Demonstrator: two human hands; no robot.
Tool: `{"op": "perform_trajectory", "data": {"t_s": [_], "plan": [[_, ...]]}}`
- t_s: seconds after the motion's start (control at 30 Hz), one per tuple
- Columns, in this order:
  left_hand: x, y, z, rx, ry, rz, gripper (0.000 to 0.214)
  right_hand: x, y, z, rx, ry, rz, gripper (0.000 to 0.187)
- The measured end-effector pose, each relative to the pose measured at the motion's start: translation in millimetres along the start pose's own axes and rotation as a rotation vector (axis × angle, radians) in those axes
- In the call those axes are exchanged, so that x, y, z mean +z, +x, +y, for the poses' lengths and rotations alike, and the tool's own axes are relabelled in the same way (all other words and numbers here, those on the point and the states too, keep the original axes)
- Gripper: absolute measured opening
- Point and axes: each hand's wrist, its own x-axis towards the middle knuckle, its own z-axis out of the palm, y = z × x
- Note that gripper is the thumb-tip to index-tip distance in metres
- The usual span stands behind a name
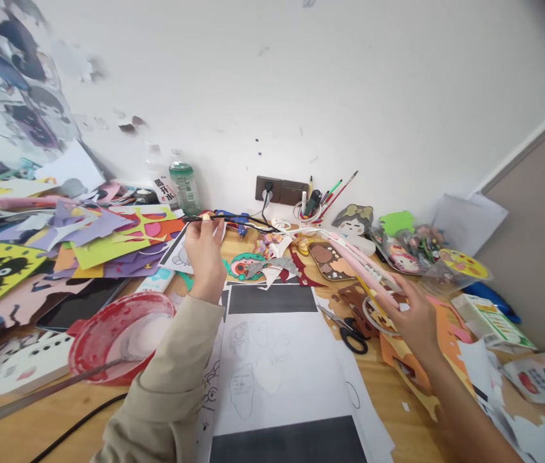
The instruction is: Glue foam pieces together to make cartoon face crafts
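Note:
Pinched in the fingers of my left hand is a thin black cable, stretching right toward the wall socket. My right hand is closed around a long pink two-armed tool, which resembles a hair straightener. A white cord runs from its far end. Below and between my hands lies a white paper sheet with pencil outlines and dark bands. Black-handled scissors rest beside its right edge. Colourful cut-out pieces and grey scraps are beyond the sheet.
A red bowl with a stick across it stands left, near a dark phone. Coloured sheets pile up behind. Bottles, a socket and upright pens line the wall. Orange scraps lie right.

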Motion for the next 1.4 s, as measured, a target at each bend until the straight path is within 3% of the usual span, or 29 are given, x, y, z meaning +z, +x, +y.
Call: {"op": "perform_trajectory", "data": {"t_s": [0.13,0.37,0.57,0.67,0.83,1.0,1.13,1.27,1.4], "plan": [[-0.6,-1.6,-3.4,-0.015,0.098,-0.045,0.008,-7.4,0.8,-14.4,-0.057,0.009,0.027,0.045],[-4.7,-5.1,-6.9,-0.029,0.364,-0.141,0.016,-4.2,5.6,-32.8,0.055,0.107,-0.004,0.047],[-5.6,-6.3,-14.5,0.002,0.609,-0.256,0.026,-0.7,11.4,-50.5,0.012,0.127,-0.006,0.046],[-6.9,-6.3,-14.6,0.09,0.775,-0.317,0.03,-2.2,18.3,-57.8,-0.036,0.112,0.041,0.043],[-2.1,-16.1,-0.9,0.309,1.011,-0.37,0.052,-6.7,33.7,-64.9,-0.188,0.003,0.183,0.042],[10.9,-31.7,25.5,0.506,1.05,-0.409,0.071,-13.0,44.2,-66.8,-0.327,-0.125,0.251,0.047],[17.0,-36.9,36.1,0.684,1.048,-0.44,0.064,-16.6,50.3,-68.3,-0.427,-0.236,0.29,0.048],[15.9,-33.7,17.8,0.59,1.126,-0.66,0.037,-20.8,53.5,-75.8,-0.517,-0.315,0.311,0.048],[9.1,-27.6,-11.0,0.485,1.171,-0.812,0.04,-31.9,48.3,-88.4,-0.618,-0.345,0.346,0.05]]}}
